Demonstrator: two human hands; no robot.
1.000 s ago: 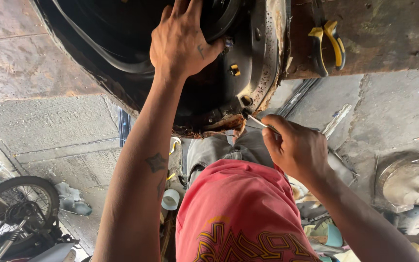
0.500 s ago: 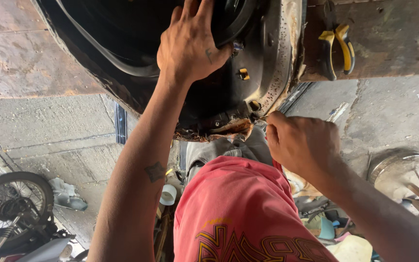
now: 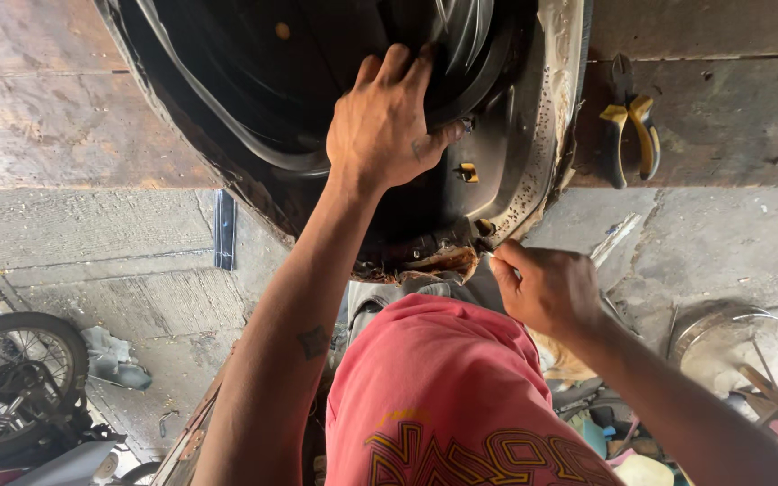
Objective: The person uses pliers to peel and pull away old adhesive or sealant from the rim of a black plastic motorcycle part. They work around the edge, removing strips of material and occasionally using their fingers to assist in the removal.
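Since half a second ago your left hand (image 3: 387,126) has slid a little to the right on the tyre (image 3: 227,99), and your right hand (image 3: 547,288) has moved slightly away from the rusty edge.

Largest is the black tyre, which lies on the wooden bench (image 3: 56,99) and fills the top middle of the view. Inside it sits the grey rim (image 3: 547,108), dirty and flaked along its lower edge (image 3: 425,259). Your left hand lies spread on the tyre, the fingers (image 3: 398,67) curled over its inner edge and the thumb (image 3: 447,135) pressing beside a small yellow part (image 3: 468,171).

Your right hand is closed narrow around a thin tool (image 3: 490,254); its tip is near the rusty lower edge of the rim, but you cannot tell from this view if it touches.

Below, your red shirt (image 3: 443,387) covers the middle. On the left a wheel (image 3: 15,369) stands on the concrete floor (image 3: 119,243). On the bench, right of the rim and apart from it, lie pliers (image 3: 628,121) with yellow handles.
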